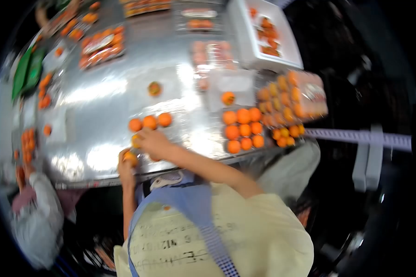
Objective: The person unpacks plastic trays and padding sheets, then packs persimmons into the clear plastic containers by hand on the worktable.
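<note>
At the near edge of the shiny metal table (101, 97), my left hand (126, 169) has its fingers closed round an orange persimmon (131, 159). My right hand (154, 143) reaches across just beyond it, fingers bent down over a second, yellower persimmon (135, 141); blur hides part of this grip. Another fruit is partly covered beneath my right wrist. A row of three persimmons (149, 122) lies beyond my right hand. Farther off, a single persimmon (154, 88) with its leafy top showing rests on a clear sheet.
To the right stand a tray of several persimmons (243, 130) and stacked clear packs (286, 99). A white foam box (245, 46) with loose fruit is at the back right. Wrapped packs (102, 46) and a green tray (27, 74) lie left. A co-worker's sleeve (46, 198) is at left.
</note>
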Available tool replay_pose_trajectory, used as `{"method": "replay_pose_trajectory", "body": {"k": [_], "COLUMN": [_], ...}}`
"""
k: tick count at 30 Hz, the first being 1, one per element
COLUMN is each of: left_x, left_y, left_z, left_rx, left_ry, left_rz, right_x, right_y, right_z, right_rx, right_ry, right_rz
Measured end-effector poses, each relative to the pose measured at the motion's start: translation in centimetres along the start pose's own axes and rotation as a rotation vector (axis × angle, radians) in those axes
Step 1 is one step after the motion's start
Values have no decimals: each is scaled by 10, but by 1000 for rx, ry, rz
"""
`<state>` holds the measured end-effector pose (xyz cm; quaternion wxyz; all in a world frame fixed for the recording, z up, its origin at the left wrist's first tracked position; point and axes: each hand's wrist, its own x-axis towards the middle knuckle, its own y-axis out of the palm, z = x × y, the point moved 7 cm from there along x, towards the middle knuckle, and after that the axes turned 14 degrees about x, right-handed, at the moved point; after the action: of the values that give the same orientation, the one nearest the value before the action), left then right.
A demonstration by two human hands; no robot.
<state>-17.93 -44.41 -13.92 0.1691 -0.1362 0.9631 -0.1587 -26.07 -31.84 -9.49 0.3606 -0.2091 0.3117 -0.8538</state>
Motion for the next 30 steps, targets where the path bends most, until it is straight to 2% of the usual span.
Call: {"method": "replay_pose_trajectory", "body": {"k": [1,3,4,6,8,11,14,17,18,19,20,23,25,27,28,30], "left_x": [4,3,3,4,5,8,13,-2,-11,-20,-28,-54,-67,-79,-86,-90], "left_y": [-3,-11,-12,-10,-8,-8,-15,-7,3,16,25,57,82,104,113,121], "left_z": [12,20,25,26,23,15,10,-67,-87,-104,-120,-165,-178,-182,-190,-194], "left_rx": [-208,-221,-293,-432,-440,-408,-324,57,112,70,237,593,720,787,737,551], "left_ry": [-63,-179,-209,-289,-314,-314,-248,232,391,441,568,909,1065,1156,1168,1045], "left_rz": [47,3,40,44,69,74,19,-163,-137,-57,-37,17,75,163,187,235], "right_x": [3,7,10,15,19,14,-6,-12,-17,-24,-32,-57,-75,-94,-108,-139], "right_y": [5,14,23,37,41,7,-33,6,9,13,14,-18,-31,-34,-39,-48], "right_z": [0,4,0,-3,-4,5,11,-22,-18,-8,1,16,11,2,-3,-26], "right_rx": [-55,-282,-324,-348,-317,-99,274,1505,1754,2004,2258,2515,2489,2512,2400,2221], "right_ry": [5,34,59,87,88,183,209,550,583,607,623,341,395,400,515,480], "right_rz": [-25,42,-8,-66,-95,-145,-535,-218,-275,-330,-384,-428,-618,-760,-916,-997]}}
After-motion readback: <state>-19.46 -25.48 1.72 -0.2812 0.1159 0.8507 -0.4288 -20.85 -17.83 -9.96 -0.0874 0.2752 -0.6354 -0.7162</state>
